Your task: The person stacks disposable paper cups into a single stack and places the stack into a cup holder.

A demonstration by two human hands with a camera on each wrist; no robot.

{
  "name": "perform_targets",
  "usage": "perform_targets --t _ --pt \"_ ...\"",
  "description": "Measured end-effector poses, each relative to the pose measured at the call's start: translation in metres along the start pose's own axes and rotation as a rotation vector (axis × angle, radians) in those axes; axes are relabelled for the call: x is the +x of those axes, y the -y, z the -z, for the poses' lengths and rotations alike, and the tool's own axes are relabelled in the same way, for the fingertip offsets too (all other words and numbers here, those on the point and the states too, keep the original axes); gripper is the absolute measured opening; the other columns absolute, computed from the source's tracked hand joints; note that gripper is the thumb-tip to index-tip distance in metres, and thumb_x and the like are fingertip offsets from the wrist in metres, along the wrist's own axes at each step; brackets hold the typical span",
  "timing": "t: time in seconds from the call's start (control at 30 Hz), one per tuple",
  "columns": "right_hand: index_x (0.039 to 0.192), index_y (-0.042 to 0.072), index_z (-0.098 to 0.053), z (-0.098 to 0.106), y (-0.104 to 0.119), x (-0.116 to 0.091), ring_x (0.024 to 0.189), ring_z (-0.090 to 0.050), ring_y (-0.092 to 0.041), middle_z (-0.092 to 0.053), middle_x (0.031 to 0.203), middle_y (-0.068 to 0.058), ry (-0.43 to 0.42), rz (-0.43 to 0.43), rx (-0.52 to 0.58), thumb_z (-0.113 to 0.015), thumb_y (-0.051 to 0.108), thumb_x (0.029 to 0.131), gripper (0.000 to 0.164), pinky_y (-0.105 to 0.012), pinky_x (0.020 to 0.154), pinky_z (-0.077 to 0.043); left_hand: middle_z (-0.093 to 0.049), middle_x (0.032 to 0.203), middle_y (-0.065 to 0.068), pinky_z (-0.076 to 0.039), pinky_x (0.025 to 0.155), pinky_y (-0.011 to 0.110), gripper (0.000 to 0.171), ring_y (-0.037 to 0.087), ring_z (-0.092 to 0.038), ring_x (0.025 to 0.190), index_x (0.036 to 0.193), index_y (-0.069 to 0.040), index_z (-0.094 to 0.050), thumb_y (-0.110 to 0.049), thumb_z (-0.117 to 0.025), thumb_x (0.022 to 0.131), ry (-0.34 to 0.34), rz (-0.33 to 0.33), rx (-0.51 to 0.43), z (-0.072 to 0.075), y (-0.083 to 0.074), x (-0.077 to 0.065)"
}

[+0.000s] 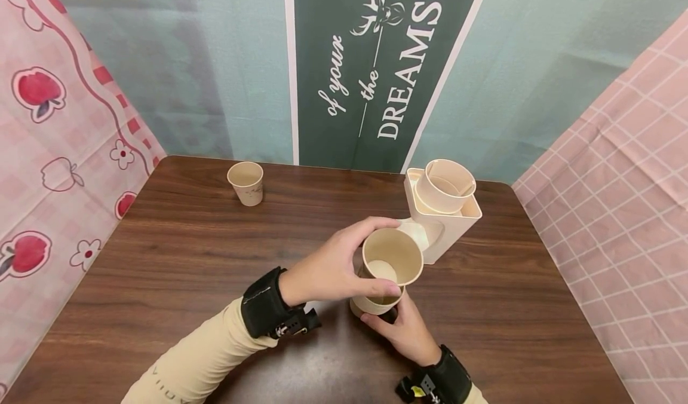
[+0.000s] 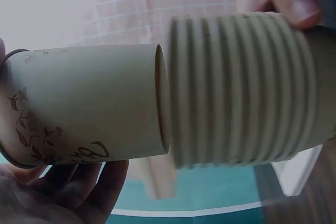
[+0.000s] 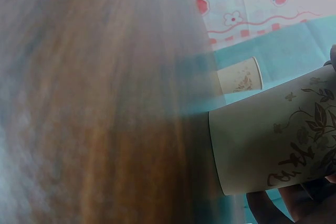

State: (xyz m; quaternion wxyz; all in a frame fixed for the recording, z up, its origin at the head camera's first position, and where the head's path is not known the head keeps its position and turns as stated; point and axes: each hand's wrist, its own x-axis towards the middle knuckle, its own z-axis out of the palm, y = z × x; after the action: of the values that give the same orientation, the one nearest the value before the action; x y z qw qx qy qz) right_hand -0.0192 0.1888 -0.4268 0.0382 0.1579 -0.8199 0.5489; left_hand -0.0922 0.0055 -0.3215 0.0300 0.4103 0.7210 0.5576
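My left hand [image 1: 333, 269] grips a beige paper cup [image 1: 405, 254] by its sides, thumb in front, its mouth tilted up toward the head camera. Just below it, my right hand [image 1: 408, 332] holds a nested stack of similar paper cups [image 1: 371, 306]. In the left wrist view, the leaf-printed single cup [image 2: 84, 103] has its base end right at the top of the stack [image 2: 241, 93], whose several rims show as ridges; whether they touch I cannot tell. The right wrist view shows the stack's printed lower cup [image 3: 273, 140] between right-hand fingers.
Behind the hands stands a cream cup dispenser [image 1: 448, 230] with a round open ring [image 1: 446, 186] on top. Another printed paper cup [image 1: 249, 189] stands upright at the back left of the brown wooden table [image 1: 177, 254]. Cloths hang around the back and sides.
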Motion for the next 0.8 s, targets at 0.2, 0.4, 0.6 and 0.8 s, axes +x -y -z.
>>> perform_targets --t 0.2,0.4,0.6,0.8 --pt "0.128 0.006 -0.049 0.0 -0.003 0.0 0.109 -0.055 -0.011 -0.058 0.121 -0.004 -0.01 0.028 -0.044 -0.077 0.01 0.076 0.06 -0.032 0.092 -0.046 -0.058 0.119 -0.002 -0.045 0.094 0.028 0.078 0.011 -0.055 0.106 0.139 -0.014 -0.044 -0.038 -0.079 0.073 0.036 0.009 0.027 -0.01 0.013 -0.002" --pt "0.128 0.007 -0.051 -0.002 -0.026 -0.001 0.108 -0.055 -0.013 -0.06 0.119 -0.007 0.007 0.05 -0.045 -0.077 0.01 0.076 0.058 -0.03 0.094 -0.044 -0.058 0.119 -0.004 -0.044 0.095 0.029 0.079 0.01 -0.054 0.108 0.139 -0.015 -0.045 -0.045 -0.077 0.073 0.056 0.039 0.065 -0.017 0.023 -0.005" --pt "0.135 0.007 -0.043 -0.003 -0.032 -0.002 0.116 -0.052 -0.019 -0.054 0.128 -0.005 -0.005 -0.001 -0.038 -0.078 0.017 0.076 0.069 -0.027 0.098 -0.041 -0.057 0.121 -0.004 -0.043 0.095 0.028 0.08 0.008 -0.052 0.109 0.138 -0.014 -0.046 -0.046 -0.077 0.072 0.049 0.036 0.103 -0.019 0.03 -0.007" --pt "0.131 0.0 -0.046 -0.005 -0.032 -0.002 0.111 -0.054 -0.02 -0.057 0.124 -0.008 -0.03 0.003 -0.058 -0.078 0.009 0.075 0.066 -0.031 0.094 -0.044 -0.058 0.12 -0.004 -0.044 0.093 0.028 0.08 0.009 -0.052 0.109 0.138 -0.016 -0.046 -0.048 -0.077 0.071 0.066 0.049 0.117 -0.02 0.036 -0.01"
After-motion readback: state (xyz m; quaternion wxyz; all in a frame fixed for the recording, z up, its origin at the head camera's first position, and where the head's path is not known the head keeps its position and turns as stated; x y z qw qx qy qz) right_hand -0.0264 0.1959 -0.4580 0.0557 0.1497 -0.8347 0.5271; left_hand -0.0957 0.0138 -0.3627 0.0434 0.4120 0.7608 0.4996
